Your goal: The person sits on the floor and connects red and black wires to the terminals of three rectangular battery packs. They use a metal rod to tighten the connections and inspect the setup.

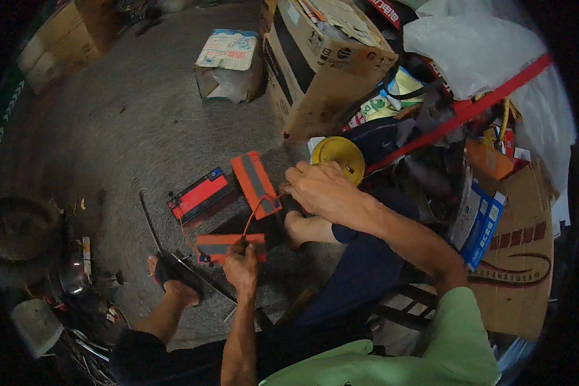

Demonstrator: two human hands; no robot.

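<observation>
Wiring red battery packs on the floor

A red battery (199,195) lies leftmost, untouched. My left hand (241,267) has its fingers closed on the near flat pack (222,246), long axis crosswise. The red wire (256,212) climbs right to my right hand (321,190), fingers pinched at the slanting pack (256,184).

From up here I see my light green shirt (444,341) with its short sleeves; both my forearms are bare, and so are my left hand (241,267) and my right hand (321,190), with no gloves, rings or watch that I can make out. I have dark blue shorts (360,276) on; my legs are bare below them, and my left foot wears a black sandal (170,273) with a wide strap.
</observation>
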